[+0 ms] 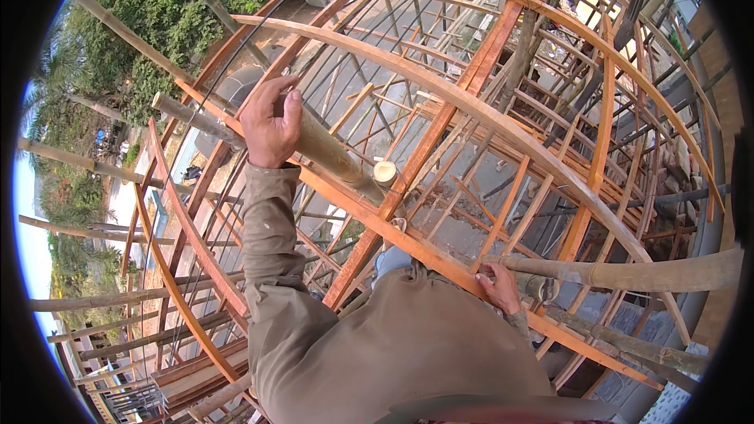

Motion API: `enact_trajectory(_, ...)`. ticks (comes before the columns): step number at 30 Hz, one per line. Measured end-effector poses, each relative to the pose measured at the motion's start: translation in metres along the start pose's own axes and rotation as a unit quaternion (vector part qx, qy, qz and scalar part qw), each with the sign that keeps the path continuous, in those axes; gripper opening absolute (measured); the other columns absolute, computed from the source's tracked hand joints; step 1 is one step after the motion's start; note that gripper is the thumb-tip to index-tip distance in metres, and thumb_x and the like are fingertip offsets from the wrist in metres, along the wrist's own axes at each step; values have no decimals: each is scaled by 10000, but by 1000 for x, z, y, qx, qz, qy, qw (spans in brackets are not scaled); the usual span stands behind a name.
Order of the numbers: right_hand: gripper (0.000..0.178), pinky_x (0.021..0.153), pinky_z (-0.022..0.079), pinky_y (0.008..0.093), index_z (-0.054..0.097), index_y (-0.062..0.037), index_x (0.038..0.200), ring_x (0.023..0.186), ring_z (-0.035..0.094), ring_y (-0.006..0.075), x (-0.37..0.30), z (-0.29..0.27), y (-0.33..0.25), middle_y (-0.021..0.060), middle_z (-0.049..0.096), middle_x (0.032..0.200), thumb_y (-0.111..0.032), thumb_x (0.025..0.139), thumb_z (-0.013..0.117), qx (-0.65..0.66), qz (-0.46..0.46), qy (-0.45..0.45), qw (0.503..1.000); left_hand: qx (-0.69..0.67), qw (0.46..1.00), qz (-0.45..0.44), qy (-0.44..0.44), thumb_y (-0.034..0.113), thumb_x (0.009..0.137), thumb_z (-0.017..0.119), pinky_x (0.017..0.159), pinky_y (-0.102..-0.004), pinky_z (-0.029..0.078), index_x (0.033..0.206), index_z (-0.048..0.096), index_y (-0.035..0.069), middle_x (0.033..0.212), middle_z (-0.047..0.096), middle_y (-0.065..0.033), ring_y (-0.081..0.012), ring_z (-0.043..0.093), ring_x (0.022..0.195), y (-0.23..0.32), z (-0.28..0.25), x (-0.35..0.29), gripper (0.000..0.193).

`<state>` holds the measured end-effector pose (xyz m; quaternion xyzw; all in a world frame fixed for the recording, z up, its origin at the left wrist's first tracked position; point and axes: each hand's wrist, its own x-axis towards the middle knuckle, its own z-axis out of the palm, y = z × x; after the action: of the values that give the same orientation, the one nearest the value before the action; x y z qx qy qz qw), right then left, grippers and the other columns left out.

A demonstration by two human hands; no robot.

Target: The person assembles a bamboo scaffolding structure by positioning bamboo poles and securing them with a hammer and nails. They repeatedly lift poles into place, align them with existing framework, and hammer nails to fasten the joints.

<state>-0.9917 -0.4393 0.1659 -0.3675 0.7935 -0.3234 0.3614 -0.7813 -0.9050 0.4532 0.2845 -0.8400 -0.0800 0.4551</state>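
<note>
view from above of a person between timber and bamboo framing. the long orange beam (pixel 440 257) lies in front of the torso, its long axis slanting from upper left to lower right, and both hands are placed along it. the left hand (pixel 271 127) is at its farther, upper-left stretch; the right hand (pixel 500 286) is at its nearer, lower-right stretch, and is the closer of the two to the body. the beam passes below the left wrist; whether the palm bears on it cannot be told.

left fingers: half curled, thumb and index a narrow gap apart, nothing visible between them. a thick bamboo pole (pixel 338 153) lies just beside this hand, toward the right.

right fingers: bent at the beam's upper edge, seemingly touching it, beside the end of a second bamboo pole (pixel 628 273); how firmly they close cannot be told.

between the hands, a reddish cross beam (pixel 481 71) meets the long orange beam at a slant.
</note>
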Motion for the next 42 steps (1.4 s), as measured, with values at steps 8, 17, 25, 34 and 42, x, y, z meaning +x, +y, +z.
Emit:
enact_trajectory(8, 618, 970, 497, 493, 636, -53, 1309, 1143, 627, 406, -23, 26, 16, 215, 673, 1187, -483, 881, 751, -90, -29, -10, 995, 21, 1000, -1, -6, 217, 911, 706, 799, -355, 560, 1089, 755, 25, 977, 757, -146, -253, 739, 878, -1, -5, -1, 267)
enact_trajectory(17, 665, 912, 529, 520, 637, -131, 1319, 1133, 639, 398, -30, 34, -10, 173, 699, 1166, -584, 841, 731, -206, -2, 5, 979, 28, 999, -24, -21, 229, 865, 680, 842, -403, 559, 1034, 761, 57, 986, 741, -166, -340, 719, 924, -2, -5, 1, 253)
enact_trajectory(25, 623, 810, 565, 493, 665, -161, 1282, 989, 703, 362, -27, 39, -14, 146, 729, 1045, -569, 820, 755, -246, 3, 9, 969, 19, 1000, -10, -8, 173, 892, 667, 860, -369, 551, 1081, 746, 19, 1017, 749, -152, -283, 724, 943, -3, -3, 0, 257)
enact_trajectory(34, 575, 731, 545, 500, 734, -171, 1164, 921, 717, 348, -25, 44, -5, 136, 734, 947, -633, 821, 719, -279, -9, 17, 960, -36, 998, -55, -8, 190, 901, 731, 935, -358, 554, 1225, 693, 10, 1124, 754, -163, -254, 740, 1042, 1, -4, -1, 373)
enact_trajectory(42, 586, 723, 549, 490, 731, -178, 1168, 928, 716, 349, -29, 37, -7, 118, 734, 958, -628, 794, 755, -239, -25, 39, 970, -119, 967, 148, 170, 262, 970, 649, 1200, -584, 300, 1276, 568, 12, 1328, 656, -214, -416, 525, 1368, 84, 20, -67, 403)
